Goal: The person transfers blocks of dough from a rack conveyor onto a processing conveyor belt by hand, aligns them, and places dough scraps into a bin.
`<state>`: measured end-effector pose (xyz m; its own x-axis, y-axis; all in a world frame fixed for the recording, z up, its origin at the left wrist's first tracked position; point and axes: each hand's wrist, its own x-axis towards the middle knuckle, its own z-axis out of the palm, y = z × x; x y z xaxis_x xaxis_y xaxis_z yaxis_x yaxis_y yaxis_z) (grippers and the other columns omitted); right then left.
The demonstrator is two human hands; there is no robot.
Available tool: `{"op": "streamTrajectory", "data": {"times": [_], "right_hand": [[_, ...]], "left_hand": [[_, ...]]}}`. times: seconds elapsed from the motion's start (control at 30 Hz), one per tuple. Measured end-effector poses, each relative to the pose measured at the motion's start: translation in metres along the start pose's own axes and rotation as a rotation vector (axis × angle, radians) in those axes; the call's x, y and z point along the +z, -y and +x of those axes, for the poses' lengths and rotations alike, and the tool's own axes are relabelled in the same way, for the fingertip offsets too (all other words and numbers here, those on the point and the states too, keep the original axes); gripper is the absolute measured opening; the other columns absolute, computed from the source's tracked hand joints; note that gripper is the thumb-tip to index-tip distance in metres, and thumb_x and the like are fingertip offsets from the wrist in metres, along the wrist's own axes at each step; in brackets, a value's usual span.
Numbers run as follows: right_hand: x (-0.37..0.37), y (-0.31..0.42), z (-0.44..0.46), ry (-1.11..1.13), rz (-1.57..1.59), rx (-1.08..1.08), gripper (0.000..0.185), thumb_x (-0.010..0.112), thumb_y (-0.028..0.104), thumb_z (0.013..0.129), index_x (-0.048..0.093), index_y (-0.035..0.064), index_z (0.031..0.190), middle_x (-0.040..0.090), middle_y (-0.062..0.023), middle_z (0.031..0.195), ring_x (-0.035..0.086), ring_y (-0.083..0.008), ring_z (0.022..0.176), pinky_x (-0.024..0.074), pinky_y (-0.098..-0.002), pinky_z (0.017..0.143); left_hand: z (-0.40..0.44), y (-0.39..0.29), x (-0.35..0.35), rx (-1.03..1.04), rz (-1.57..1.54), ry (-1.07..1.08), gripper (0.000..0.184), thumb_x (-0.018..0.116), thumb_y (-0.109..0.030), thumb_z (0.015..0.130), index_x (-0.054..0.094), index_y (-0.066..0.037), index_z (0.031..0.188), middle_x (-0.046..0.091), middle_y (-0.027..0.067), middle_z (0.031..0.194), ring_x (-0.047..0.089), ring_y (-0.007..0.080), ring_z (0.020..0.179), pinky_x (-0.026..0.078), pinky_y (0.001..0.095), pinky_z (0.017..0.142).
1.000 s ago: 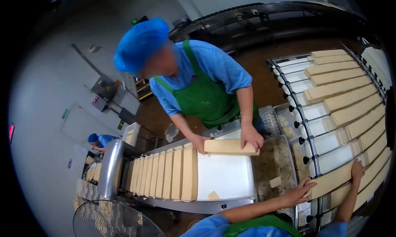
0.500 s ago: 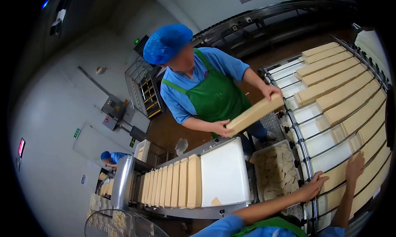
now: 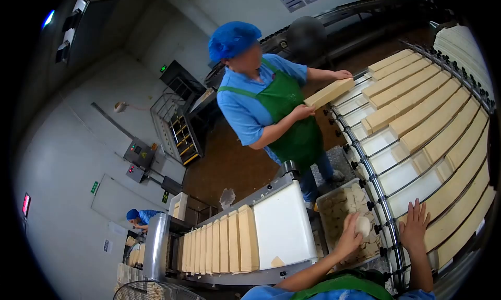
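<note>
My left hand [image 3: 348, 237] holds a small round pale piece [image 3: 363, 226] between thumb and fingers, above a bin [image 3: 324, 200] of similar broken pieces. My right hand [image 3: 415, 228] has its fingers spread at the near end of the slotted rack [image 3: 379, 193], beside long stacks of pale sheets [image 3: 430, 143]. Across from me a co-worker [image 3: 271, 91] in a green apron and blue cap holds one long pale stack [image 3: 329, 92] in both hands near the rack's far left corner.
A conveyor [image 3: 282, 224] carries a row of upright stacks [image 3: 219, 245] and a small loose scrap. A wire fan guard [image 3: 151, 290] is at the bottom left. Another person [image 3: 141, 216] bends over farther back.
My left hand has moved left from the rack to over the bin and now holds a piece. My right hand has shifted left. The co-worker has carried the stack from the conveyor toward the rack.
</note>
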<state>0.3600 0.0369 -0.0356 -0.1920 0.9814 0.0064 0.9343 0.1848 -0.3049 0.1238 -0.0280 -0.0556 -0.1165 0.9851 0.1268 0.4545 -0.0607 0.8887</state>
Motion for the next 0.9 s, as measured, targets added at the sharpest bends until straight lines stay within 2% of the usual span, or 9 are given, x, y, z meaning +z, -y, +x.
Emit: {"op": "streamTrajectory", "data": {"times": [0.23, 0.37, 0.4, 0.47, 0.53, 0.63, 0.7, 0.77, 0.9], "right_hand": [[0.005, 0.048, 0.01, -0.056, 0.067, -0.063, 0.073, 0.065, 0.023, 0.077, 0.033, -0.0027, 0.137, 0.016, -0.023, 0.15, 0.01, -0.0437, 0.139, 0.0103, -0.0624, 0.108], [0.026, 0.082, 0.013, -0.01, 0.112, -0.146, 0.072, 0.066, 0.026, 0.075, 0.037, -0.0024, 0.134, 0.02, -0.0251, 0.148, 0.012, -0.0444, 0.138, 0.0115, -0.0626, 0.107], [0.028, 0.094, 0.012, 0.012, 0.149, -0.188, 0.071, 0.065, 0.027, 0.075, 0.038, -0.0024, 0.133, 0.021, -0.0253, 0.147, 0.012, -0.0445, 0.138, 0.011, -0.0624, 0.107], [0.034, 0.119, 0.013, 0.057, 0.224, -0.251, 0.069, 0.064, 0.03, 0.075, 0.04, -0.0025, 0.131, 0.026, -0.0256, 0.145, 0.016, -0.0446, 0.136, 0.0098, -0.0612, 0.108], [0.046, 0.145, 0.013, 0.072, 0.243, -0.303, 0.067, 0.064, 0.03, 0.076, 0.042, -0.0025, 0.13, 0.027, -0.0253, 0.144, 0.017, -0.0444, 0.136, 0.01, -0.0608, 0.107], [0.082, 0.182, 0.016, 0.114, 0.284, -0.376, 0.062, 0.063, 0.031, 0.078, 0.046, -0.0012, 0.128, 0.03, -0.0243, 0.142, 0.016, -0.0435, 0.136, 0.0107, -0.0599, 0.107], [0.094, 0.219, 0.014, 0.198, 0.281, -0.444, 0.061, 0.063, 0.032, 0.079, 0.047, 0.0004, 0.129, 0.031, -0.0229, 0.143, 0.015, -0.042, 0.137, 0.01, -0.0594, 0.108], [0.111, 0.257, 0.014, 0.261, 0.261, -0.473, 0.061, 0.063, 0.032, 0.08, 0.047, 0.001, 0.129, 0.031, -0.0224, 0.143, 0.015, -0.041, 0.137, 0.0099, -0.0584, 0.109], [0.149, 0.33, 0.011, 0.38, 0.158, -0.575, 0.058, 0.061, 0.032, 0.081, 0.048, 0.0034, 0.13, 0.032, -0.0211, 0.144, 0.017, -0.0387, 0.138, 0.0116, -0.0547, 0.11]], "left_hand": [[-0.069, 0.085, -0.081, -0.132, 0.271, -0.307, 0.056, 0.065, -0.021, 0.084, 0.041, 0.001, 0.13, 0.041, 0.0254, 0.13, 0.038, 0.0394, 0.123, 0.031, 0.0431, 0.106], [-0.139, 0.144, -0.15, -0.256, 0.46, -0.652, 0.058, 0.067, -0.023, 0.081, 0.043, 0.005, 0.126, 0.046, 0.0258, 0.122, 0.04, 0.0385, 0.118, 0.032, 0.0468, 0.102], [-0.159, 0.151, -0.166, -0.339, 0.608, -0.713, 0.061, 0.069, -0.025, 0.079, 0.044, 0.005, 0.125, 0.046, 0.025, 0.122, 0.039, 0.0381, 0.118, 0.031, 0.0468, 0.102], [-0.2, 0.166, -0.208, -0.793, 0.607, -0.723, 0.082, 0.075, -0.038, 0.07, 0.04, 0.007, 0.129, 0.039, 0.0306, 0.128, 0.032, 0.0436, 0.124, 0.025, 0.0519, 0.104], [-0.236, 0.185, -0.223, -1.119, 0.877, -0.891, 0.095, 0.077, -0.042, 0.065, 0.033, 0.007, 0.133, 0.031, 0.0356, 0.133, 0.025, 0.0485, 0.128, 0.021, 0.056, 0.106], [-0.261, 0.16, -0.249, -1.26, 0.557, -0.911, 0.102, 0.078, -0.043, 0.064, 0.026, 0.008, 0.135, 0.024, 0.039, 0.136, 0.02, 0.052, 0.129, 0.016, 0.0579, 0.108], [-0.278, 0.181, -0.257, -1.292, 0.576, -0.852, 0.106, 0.079, -0.044, 0.063, 0.023, 0.009, 0.135, 0.023, 0.0401, 0.134, 0.024, 0.0512, 0.127, 0.022, 0.0553, 0.107], [-0.29, 0.197, -0.262, -1.078, 0.529, -0.737, 0.102, 0.081, -0.042, 0.061, 0.026, 0.011, 0.13, 0.027, 0.0394, 0.129, 0.033, 0.0509, 0.119, 0.031, 0.0518, 0.102], [-0.284, 0.203, -0.259, -0.968, 0.453, -0.736, 0.098, 0.082, -0.036, 0.062, 0.028, 0.012, 0.129, 0.035, 0.0352, 0.119, 0.04, 0.0465, 0.111, 0.038, 0.0496, 0.096]]}}
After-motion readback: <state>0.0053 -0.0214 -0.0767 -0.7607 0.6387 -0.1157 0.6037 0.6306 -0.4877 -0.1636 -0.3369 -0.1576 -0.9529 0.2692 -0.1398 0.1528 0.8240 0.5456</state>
